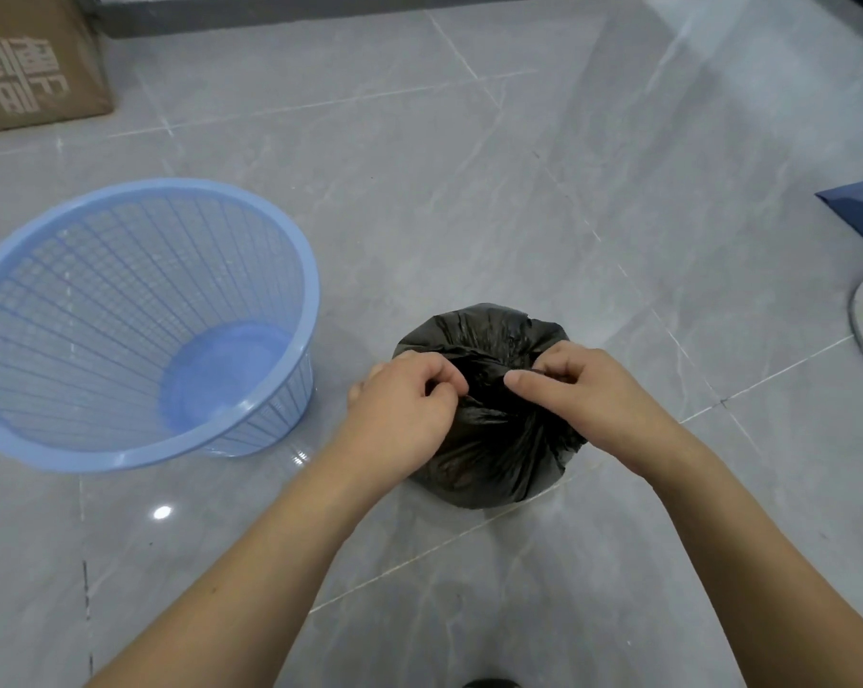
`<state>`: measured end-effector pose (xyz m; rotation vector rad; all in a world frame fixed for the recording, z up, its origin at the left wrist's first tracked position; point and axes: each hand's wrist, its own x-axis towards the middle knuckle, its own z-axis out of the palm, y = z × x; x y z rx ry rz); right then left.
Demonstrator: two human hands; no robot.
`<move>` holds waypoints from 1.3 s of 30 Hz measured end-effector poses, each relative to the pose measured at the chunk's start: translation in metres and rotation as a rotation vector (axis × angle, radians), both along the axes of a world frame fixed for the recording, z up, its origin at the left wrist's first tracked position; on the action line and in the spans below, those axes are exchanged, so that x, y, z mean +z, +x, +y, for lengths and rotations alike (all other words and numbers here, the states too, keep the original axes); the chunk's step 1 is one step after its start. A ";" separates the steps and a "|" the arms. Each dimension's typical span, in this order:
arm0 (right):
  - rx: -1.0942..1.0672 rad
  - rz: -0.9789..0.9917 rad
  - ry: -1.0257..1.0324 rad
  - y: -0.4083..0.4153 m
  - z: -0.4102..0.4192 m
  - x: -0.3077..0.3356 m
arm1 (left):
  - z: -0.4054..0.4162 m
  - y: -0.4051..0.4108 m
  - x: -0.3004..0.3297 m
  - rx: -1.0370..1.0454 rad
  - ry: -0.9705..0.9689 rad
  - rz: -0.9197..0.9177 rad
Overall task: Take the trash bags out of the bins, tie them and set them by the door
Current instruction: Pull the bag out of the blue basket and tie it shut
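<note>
Nearest, two bare forearms reaching forward over the glossy grey tiled floor (543, 191). Left hand (407, 407) with fingers curled, pinching gathered plastic at the top of the crumpled black plastic trash bag (489, 454). Right hand (576, 389) likewise curled, pinching the same gathered top, thumb pointing inward, close to the left. Bag sitting upright on the floor, out of its bin. Just left of it, apart, a light blue lattice plastic bin (136, 320) tilted toward the camera, no liner inside. Far left corner, a brown cardboard box (32, 62) with pale printed characters.
</note>
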<state>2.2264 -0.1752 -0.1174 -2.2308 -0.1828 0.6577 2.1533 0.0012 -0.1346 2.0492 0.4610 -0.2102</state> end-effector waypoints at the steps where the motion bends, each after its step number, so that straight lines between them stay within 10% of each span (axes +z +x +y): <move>1: 0.029 -0.089 -0.079 0.001 -0.001 0.000 | 0.000 0.000 0.000 0.009 0.026 -0.006; 11: 0.150 -0.197 -0.119 0.002 0.001 0.000 | 0.003 0.010 -0.009 -0.220 0.474 -0.155; 19: 0.034 0.462 0.154 -0.002 0.002 0.003 | 0.003 0.025 -0.020 -0.188 0.702 -0.301; 30: -0.427 0.758 0.645 0.012 -0.005 -0.008 | 0.011 -0.015 -0.034 -0.244 0.503 -0.339; 39: -0.455 0.656 0.538 0.012 -0.001 -0.015 | 0.010 -0.013 -0.023 -0.067 0.269 -0.211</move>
